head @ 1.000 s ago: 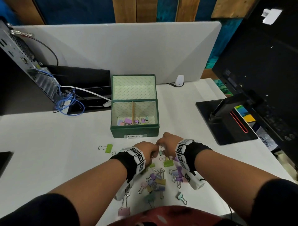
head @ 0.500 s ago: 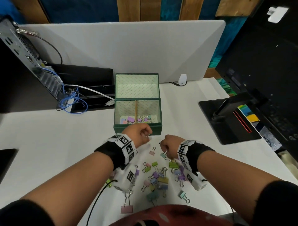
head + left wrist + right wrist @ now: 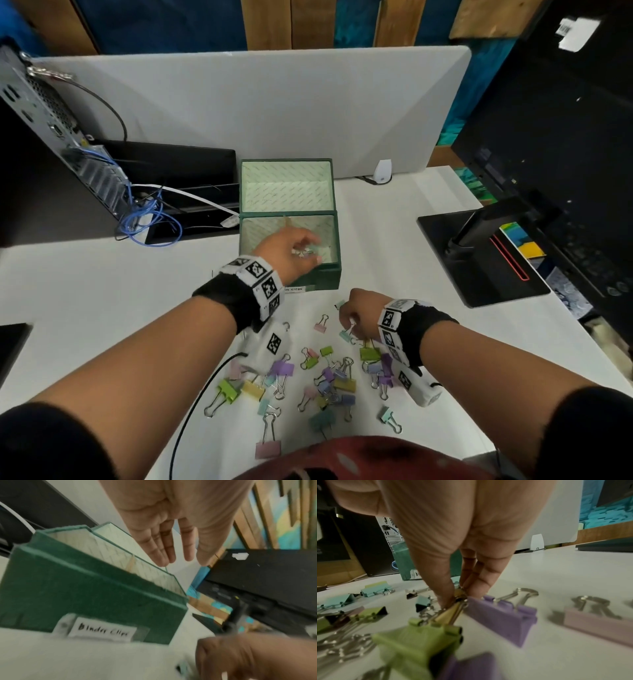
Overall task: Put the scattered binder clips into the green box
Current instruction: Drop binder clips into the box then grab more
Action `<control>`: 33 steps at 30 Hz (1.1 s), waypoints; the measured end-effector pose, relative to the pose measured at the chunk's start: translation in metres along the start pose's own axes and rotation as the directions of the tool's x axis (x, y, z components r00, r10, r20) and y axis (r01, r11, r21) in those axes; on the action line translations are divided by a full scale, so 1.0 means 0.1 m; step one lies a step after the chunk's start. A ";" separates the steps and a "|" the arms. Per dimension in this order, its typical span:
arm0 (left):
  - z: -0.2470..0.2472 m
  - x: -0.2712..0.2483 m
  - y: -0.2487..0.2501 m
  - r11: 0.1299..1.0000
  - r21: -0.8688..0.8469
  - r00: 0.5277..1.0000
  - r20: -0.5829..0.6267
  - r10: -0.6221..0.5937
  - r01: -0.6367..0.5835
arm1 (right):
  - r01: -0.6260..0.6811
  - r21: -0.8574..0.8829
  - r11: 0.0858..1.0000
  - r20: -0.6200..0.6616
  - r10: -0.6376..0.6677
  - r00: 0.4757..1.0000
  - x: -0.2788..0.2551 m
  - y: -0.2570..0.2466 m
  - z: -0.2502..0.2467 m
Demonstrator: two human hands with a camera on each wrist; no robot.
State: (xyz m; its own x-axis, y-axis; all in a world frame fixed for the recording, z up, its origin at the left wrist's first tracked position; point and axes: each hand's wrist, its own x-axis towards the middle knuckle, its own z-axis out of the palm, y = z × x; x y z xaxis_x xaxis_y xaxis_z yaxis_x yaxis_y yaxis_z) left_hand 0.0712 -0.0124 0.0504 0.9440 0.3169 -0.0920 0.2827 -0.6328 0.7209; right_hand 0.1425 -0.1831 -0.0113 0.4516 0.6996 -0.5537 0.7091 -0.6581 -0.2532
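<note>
The green box [image 3: 322,275] stands open on the white table, labelled "Binder Clips" [image 3: 102,630] on its front. My left hand [image 3: 301,250] hovers over its near compartment, fingers [image 3: 164,550] straight and the palm bare. Small pale clips [image 3: 306,253] show just under those fingers, inside the box. My right hand [image 3: 349,318] is low at the far edge of the scattered binder clips [image 3: 325,380]. Its fingertips [image 3: 471,588] pinch the wire handles of a green clip [image 3: 418,646], whose body [image 3: 370,354] still touches the table. A purple clip [image 3: 503,614] lies right beside it.
A monitor stand [image 3: 479,260] sits to the right of the box. To the left are a computer case with blue cables [image 3: 147,219] and a black tray. A white divider [image 3: 239,102] closes off the back. A black cable [image 3: 191,411] runs from my left wrist.
My left hand rose from the pile, went forward over the box and straightened its fingers. My right hand stayed at the pile and now pinches the green clip's handles.
</note>
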 end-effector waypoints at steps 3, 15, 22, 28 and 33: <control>0.17 -0.14 -0.09 0.968 0.219 0.957 0.285 0.054 -0.120 | -0.009 -0.014 1.000 0.037 0.009 0.999 0.00 -0.02 0.00; 0.74 -0.17 -0.40 0.799 0.517 0.835 0.549 -0.035 -0.306 | -0.060 -0.016 0.998 0.100 0.061 0.993 0.06 0.05 -0.02; 0.71 -0.14 -0.39 0.797 0.534 0.850 0.524 -0.051 -0.282 | -0.062 0.092 0.994 0.015 0.060 0.998 0.00 0.07 -0.05; 0.69 -0.24 -0.45 0.837 0.484 0.871 0.492 -0.021 -0.253 | -0.005 0.416 0.909 -0.173 0.085 0.981 -0.04 -0.06 -0.49; 0.64 -0.24 -0.42 0.803 0.534 0.826 0.555 -0.098 -0.264 | 0.196 0.658 0.727 -0.417 0.135 0.899 0.01 -0.29 -0.94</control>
State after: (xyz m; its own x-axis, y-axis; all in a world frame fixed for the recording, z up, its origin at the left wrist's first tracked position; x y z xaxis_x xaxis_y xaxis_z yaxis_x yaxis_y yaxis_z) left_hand 0.0477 -0.0386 -0.0220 0.8466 -0.0689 -0.5278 0.0685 -0.9692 0.2365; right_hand 0.1731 -0.1370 0.0699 0.7274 0.6560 -0.2015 0.2475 -0.5247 -0.8145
